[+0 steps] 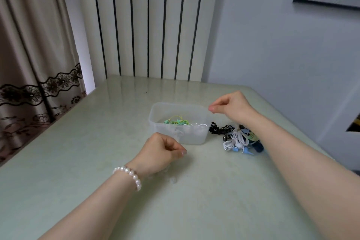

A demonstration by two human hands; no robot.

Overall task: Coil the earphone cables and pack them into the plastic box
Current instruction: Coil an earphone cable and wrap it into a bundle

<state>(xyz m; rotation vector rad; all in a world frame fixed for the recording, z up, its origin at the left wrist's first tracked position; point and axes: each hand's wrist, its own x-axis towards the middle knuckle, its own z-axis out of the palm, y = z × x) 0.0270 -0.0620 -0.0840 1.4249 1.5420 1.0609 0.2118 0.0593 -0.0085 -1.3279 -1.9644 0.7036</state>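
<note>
A translucent plastic box [154,122] stands in the middle of the table. Inside it lie a coiled green earphone [176,122] and a white earphone [196,126]. To the right of the box is a loose pile of earphones: a black cable [220,128], a white tangle [236,141], and blue pieces [247,151]. My left hand [161,150] hovers in front of the box with its fingers curled, and I see nothing in it. My right hand [231,108] is by the box's far right corner, thumb and forefinger pressed together, with nothing visible between them.
The pale green table [97,142] meets a striped wall panel [148,25] at the back. A curtain [29,64] hangs at the left. On my left wrist is a pearl bracelet [129,174]. The table's right edge runs close behind the pile.
</note>
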